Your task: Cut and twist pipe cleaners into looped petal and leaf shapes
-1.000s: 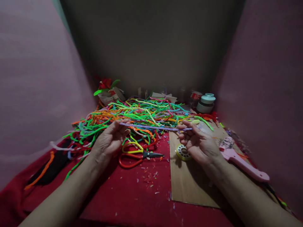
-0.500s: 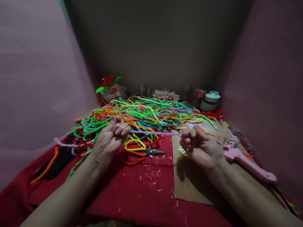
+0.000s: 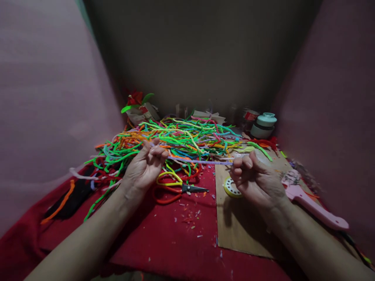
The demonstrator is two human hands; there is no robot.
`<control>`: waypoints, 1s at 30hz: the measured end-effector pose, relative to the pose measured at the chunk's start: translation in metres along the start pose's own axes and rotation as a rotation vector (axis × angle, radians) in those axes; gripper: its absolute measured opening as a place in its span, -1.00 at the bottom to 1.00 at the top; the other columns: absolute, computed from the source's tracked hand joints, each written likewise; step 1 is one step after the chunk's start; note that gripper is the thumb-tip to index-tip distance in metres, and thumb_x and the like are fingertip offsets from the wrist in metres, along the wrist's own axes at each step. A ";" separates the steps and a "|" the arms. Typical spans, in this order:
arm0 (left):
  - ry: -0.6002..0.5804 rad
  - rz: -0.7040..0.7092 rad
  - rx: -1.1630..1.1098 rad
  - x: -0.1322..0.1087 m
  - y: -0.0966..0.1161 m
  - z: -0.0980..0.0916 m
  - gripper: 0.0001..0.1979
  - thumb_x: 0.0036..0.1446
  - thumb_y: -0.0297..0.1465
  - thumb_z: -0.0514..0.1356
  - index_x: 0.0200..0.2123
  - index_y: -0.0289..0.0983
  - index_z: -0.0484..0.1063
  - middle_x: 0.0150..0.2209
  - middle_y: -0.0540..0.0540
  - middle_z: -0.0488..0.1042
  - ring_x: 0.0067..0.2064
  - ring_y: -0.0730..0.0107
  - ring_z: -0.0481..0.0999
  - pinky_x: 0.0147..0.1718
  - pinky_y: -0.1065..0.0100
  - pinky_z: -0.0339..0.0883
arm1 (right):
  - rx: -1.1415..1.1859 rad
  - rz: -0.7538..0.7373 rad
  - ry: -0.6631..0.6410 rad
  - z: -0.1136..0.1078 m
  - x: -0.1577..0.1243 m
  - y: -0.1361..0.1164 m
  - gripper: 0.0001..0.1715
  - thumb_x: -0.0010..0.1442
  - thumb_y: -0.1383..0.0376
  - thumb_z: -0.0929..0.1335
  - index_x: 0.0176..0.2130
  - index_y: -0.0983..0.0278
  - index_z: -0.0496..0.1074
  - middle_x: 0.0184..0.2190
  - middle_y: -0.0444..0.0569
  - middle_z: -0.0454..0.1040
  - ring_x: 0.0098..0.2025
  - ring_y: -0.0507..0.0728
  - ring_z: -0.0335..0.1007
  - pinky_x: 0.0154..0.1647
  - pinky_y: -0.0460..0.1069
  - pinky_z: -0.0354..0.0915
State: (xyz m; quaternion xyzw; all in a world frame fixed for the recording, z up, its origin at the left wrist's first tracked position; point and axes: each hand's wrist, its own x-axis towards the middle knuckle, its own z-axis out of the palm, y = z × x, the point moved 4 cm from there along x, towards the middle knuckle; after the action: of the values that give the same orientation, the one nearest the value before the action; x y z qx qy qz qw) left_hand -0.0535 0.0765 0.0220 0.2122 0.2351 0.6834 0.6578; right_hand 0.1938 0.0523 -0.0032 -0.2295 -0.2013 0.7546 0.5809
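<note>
A pale purple pipe cleaner (image 3: 199, 161) stretches nearly straight between my two hands, above the table. My left hand (image 3: 146, 162) is closed on its left end, and a bit of purple shows above the fingers. The other end sits pinched in the curled fingers of my right hand (image 3: 254, 177). Below the pipe cleaner lie scissors (image 3: 183, 188) with one yellow and one red handle loop, black blades pointing right. Beneath my right hand a yellow-rimmed spool (image 3: 231, 188) rests on a cardboard sheet (image 3: 234, 234), partly covered by the hand.
A big heap of coloured pipe cleaners (image 3: 175, 134) spreads across the back. A pink glue gun (image 3: 316, 208) lies at the right. A teal-lidded jar (image 3: 265, 125) stands at the back right. Fluff scraps dot the red cloth (image 3: 172, 242). A black item (image 3: 73, 199) lies at left.
My left hand has loosened its curl slightly and risen a little, and the pipe cleaner now slants down to the right. The view has shifted slightly, and more of the spool shows.
</note>
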 end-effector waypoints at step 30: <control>-0.230 -0.241 0.597 -0.027 -0.072 0.038 -0.79 -0.10 -0.36 0.30 -0.38 -0.36 0.43 -0.49 -0.04 0.45 -0.52 0.52 0.43 -0.57 0.50 0.30 | -0.206 -0.093 -0.105 0.004 0.000 0.022 -0.76 -0.01 0.44 0.39 -0.24 0.33 0.44 -0.41 -0.08 0.49 -0.50 -0.05 0.41 -0.43 -0.17 0.32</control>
State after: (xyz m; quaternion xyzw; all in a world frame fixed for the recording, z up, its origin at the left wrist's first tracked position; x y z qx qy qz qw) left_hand 0.0281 0.0524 0.0090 0.4418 0.3726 0.4733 0.6648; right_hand 0.1746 0.0468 -0.0125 -0.2387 -0.3184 0.7130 0.5773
